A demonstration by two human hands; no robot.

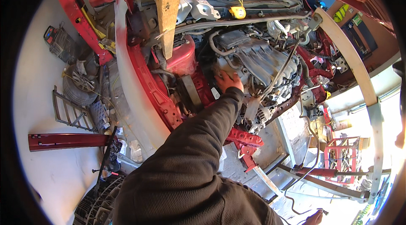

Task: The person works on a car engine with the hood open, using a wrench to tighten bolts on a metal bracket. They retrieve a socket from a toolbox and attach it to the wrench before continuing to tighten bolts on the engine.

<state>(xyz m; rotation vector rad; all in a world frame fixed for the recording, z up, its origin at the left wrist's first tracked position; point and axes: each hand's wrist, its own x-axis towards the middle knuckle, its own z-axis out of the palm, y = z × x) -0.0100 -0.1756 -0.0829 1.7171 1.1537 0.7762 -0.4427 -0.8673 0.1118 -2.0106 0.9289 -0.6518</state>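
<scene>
Grey engine (258,62) | left hand (228,82) flat on it (fingers spread) | right hand (314,218) grip unclear

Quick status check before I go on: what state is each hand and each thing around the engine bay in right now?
left hand: palm down on the engine, fingers spread, holding nothing
right hand: at the lower edge, fingers around a dark hose end
engine: exposed in the bay, front of the car stripped away
wooden plank: standing upright, propped under the raised hood
yellow cap: in place, closed
wheel: off the car, lying flat on the floor
</scene>
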